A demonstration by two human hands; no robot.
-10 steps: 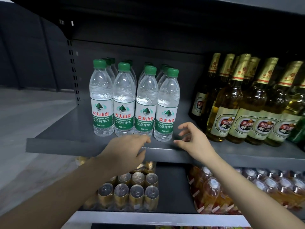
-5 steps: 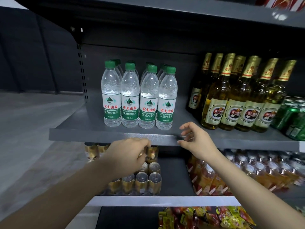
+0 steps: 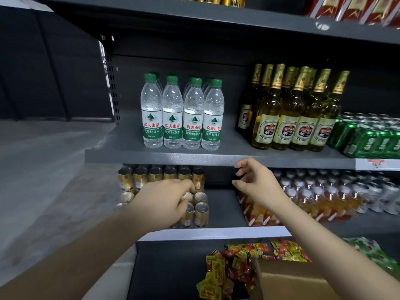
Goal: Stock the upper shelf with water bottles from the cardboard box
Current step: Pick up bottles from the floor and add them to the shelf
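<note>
the clear plastic water bottles with green caps and green-and-white labels [image 3: 182, 114] stood upright in a tight cluster on the dark grey metal upper shelf [image 3: 121, 146], four across the front with more caps showing behind them, set a little back from the shelf's front lip. both hands hung below and in front of that lip, apart from the bottles and holding nothing. the left hand [image 3: 164, 199] was lower, in front of the gold cans, its fingers loosely curled toward the thumb around no object. the right hand [image 3: 256, 184] was just under the shelf edge to the right of the bottles, fingers bent and spread, thumb apart from them, likewise without a grip on anything. the brown cardboard box [image 3: 290, 282] showed only as a corner at the bottom right, below the right forearm; what it held could not be seen. on the same shelf, right of the water, stood amber glass beer bottles with gold foil necks [image 3: 292, 111], then packs of green cans [image 3: 368, 139]. the shelf beneath held gold cans [image 3: 151, 177] at left and shrink-wrapped orange drink bottles [image 3: 313, 198] at right; a lower level carried red and yellow snack packets [image 3: 238, 265].
</note>
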